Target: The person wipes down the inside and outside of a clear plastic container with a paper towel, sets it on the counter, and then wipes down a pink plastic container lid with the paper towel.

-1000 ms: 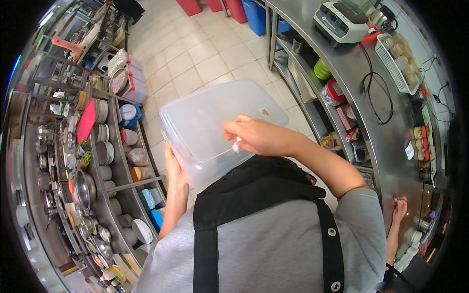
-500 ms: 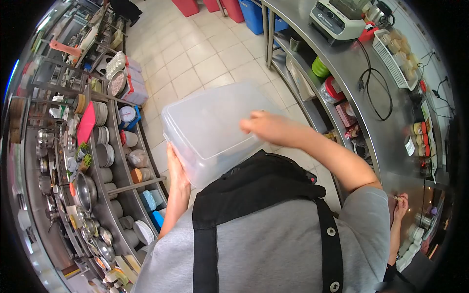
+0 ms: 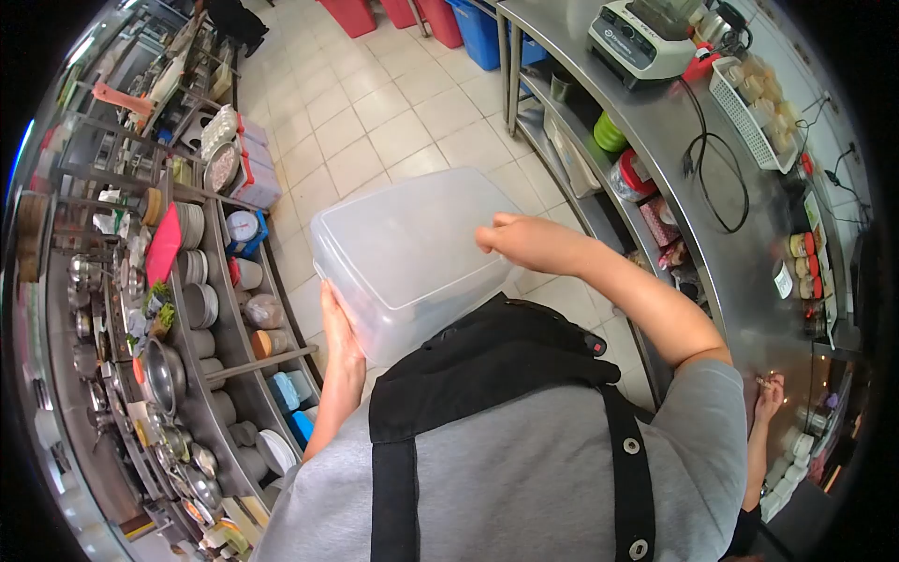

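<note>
Fingers of the left hand are grasping the left side of a translucent plastic container, which is occupying the centre of the frame, its broad rectangular face pointing up toward the camera. Some of that grip is disappearing behind the container's side. Right of centre, the right hand is curling into a loose fist over the container's right edge; I cannot tell whether it is enclosing anything or touching the plastic. A black apron is covering the person's front just below the container, over a grey short-sleeved shirt.

Beyond the container, pale floor tiles are running toward the top of the frame. Along the left, shelving is holding stacked plates, a kitchen scale and, at centre left, a steel bowl. A blender base is standing on the stainless-steel counter at the upper right, and a black power cord is lying looped near it. At the lower right, another person's hand is showing above the counter.
</note>
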